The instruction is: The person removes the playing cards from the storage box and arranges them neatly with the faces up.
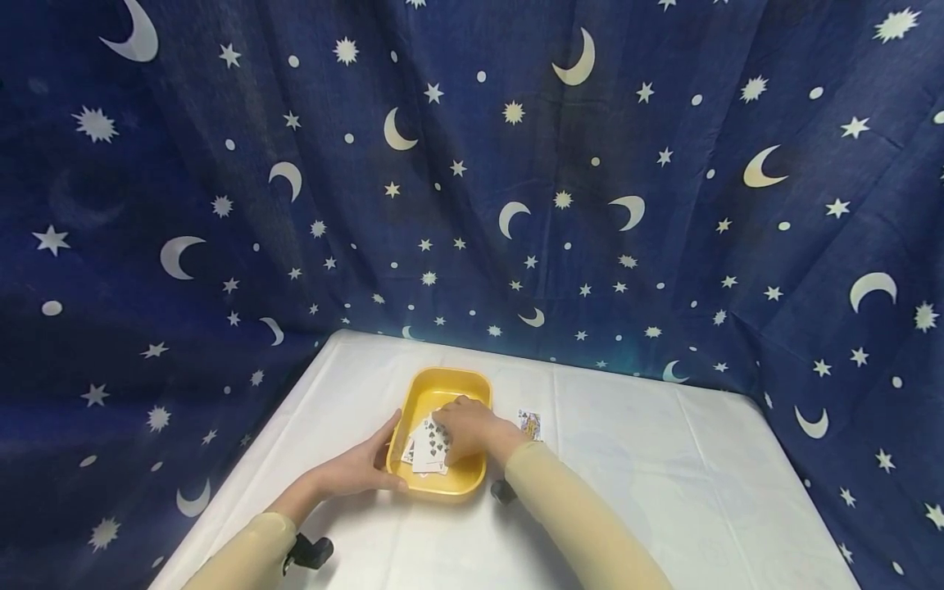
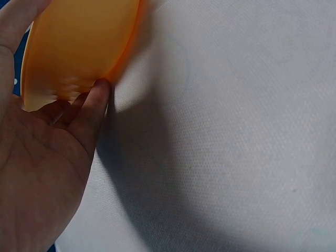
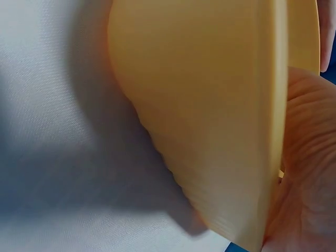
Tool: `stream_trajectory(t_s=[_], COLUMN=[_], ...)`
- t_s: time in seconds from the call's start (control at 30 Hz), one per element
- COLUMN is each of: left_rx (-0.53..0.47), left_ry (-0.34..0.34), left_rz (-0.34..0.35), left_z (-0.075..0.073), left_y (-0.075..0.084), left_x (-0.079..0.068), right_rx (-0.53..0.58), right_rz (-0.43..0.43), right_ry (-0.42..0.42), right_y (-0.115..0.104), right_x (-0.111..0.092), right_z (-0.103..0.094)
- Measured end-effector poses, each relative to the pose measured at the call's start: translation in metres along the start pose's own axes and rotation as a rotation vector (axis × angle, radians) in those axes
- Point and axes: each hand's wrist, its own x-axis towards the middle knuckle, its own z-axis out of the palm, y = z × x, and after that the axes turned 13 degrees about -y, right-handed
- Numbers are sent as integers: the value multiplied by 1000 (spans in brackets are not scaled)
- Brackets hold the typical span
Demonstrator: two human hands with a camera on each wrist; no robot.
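- Cards (image 1: pixel 431 447) are found in a loose, uneven pile inside the tub (image 1: pixel 433 400), towards its near left part. The upper face is printed with spades. An exact count cannot be made, as part of the pile is covered.
- One picture card (image 1: pixel 529 424) is noted face up on the table (image 1: pixel 627 492), to the right of the tub and apart from it. In the head view its lower edge is met by the right arm.
- The right hand (image 1: pixel 470 426) is placed over the tub's right rim and down among the cards. Its fingers are bent, with the fingertips at the pile. Whether a card is pinched cannot be told; in the right wrist view the fingertips are hidden by the tub wall.
- The tub is held at its left side by the left hand (image 1: pixel 357 469). Thumb and fingers are spread and curved about the wall; in the left wrist view, fingers are seen against the outer surface.
- The tub is supported on the table; no card is seen in the left hand.
- Progress: the handling of the cards is judged to be under way. The visible cards are divided, with the pile inside the tub and the picture card outside. Whether cards are being put in or taken out cannot be established.
- Outstanding: the pile is not squared, and the picture card is not joined to it. Completion is therefore not recorded.
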Motion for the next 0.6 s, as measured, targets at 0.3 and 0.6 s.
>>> stream_trajectory(t_s=[0.3, 0.6], left_rx=[-19, -2], left_ry=[-13, -6], left_rz=[19, 22], left_z=[1, 2], left_y=[3, 2], left_x=[-1, -1], right_rx=[-86, -93], right_rz=[-5, -7], right_ry=[16, 30], right_y=[0, 0], right_x=[0, 3], right_z=[0, 2])
